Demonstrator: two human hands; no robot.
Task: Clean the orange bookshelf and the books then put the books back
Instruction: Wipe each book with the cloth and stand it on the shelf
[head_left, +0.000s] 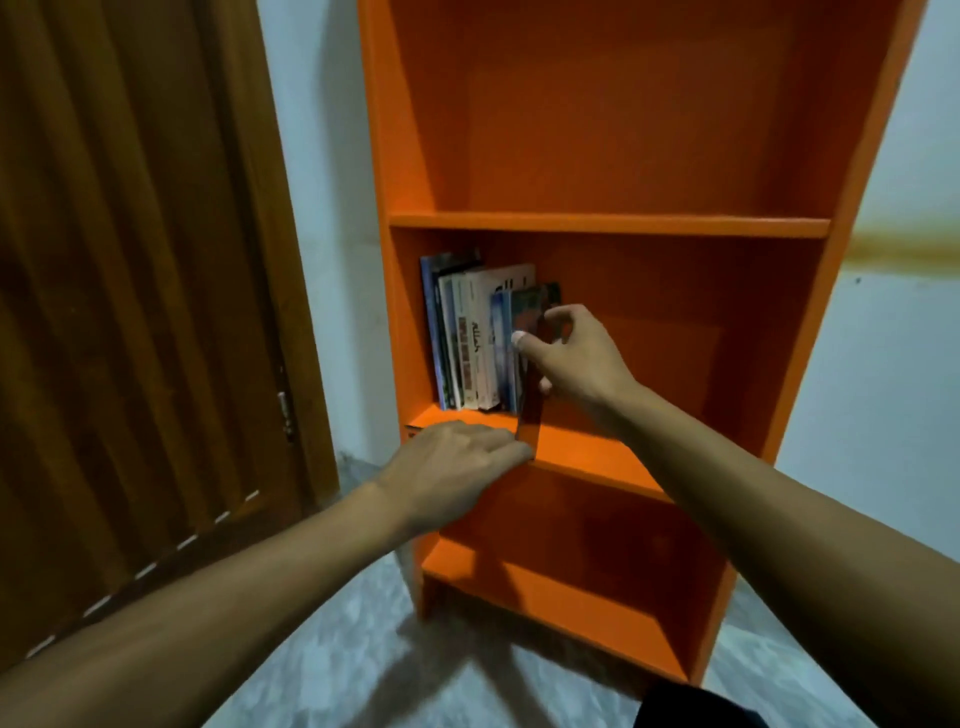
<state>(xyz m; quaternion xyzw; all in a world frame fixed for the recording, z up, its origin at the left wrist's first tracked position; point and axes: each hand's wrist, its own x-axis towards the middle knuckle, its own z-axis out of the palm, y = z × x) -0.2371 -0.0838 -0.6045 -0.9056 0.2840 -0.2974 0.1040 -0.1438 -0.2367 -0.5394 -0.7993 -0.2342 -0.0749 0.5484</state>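
Orange bookshelf (613, 223) stands against a pale wall (904, 364), with a brown wooden door (130, 286) to its left and a mottled grey floor (332, 670) beneath. Its top compartment holds nothing visible; the middle one holds a row of books (467, 338) standing upright at the left end, close to the left side panel.

At the right end of that row, the right hand (571, 358) grips a thin dark book (532, 384): the thumb lies across the cover facing the camera and the fingers curl over the far side near the top edge. This book stands upright, just beside the row, its lower edge at the front lip of the middle board and sticking out further forward than the others.

Lower down, the left hand (457, 462) rests palm down at the front edge of the same board, its fingertips reaching the bottom corner of the dark book. Whether those fingers pinch the book or only touch it I cannot tell. A small dark edge peeks out behind the left hand's knuckles; what it is stays unclear.

Both forearms are bare.
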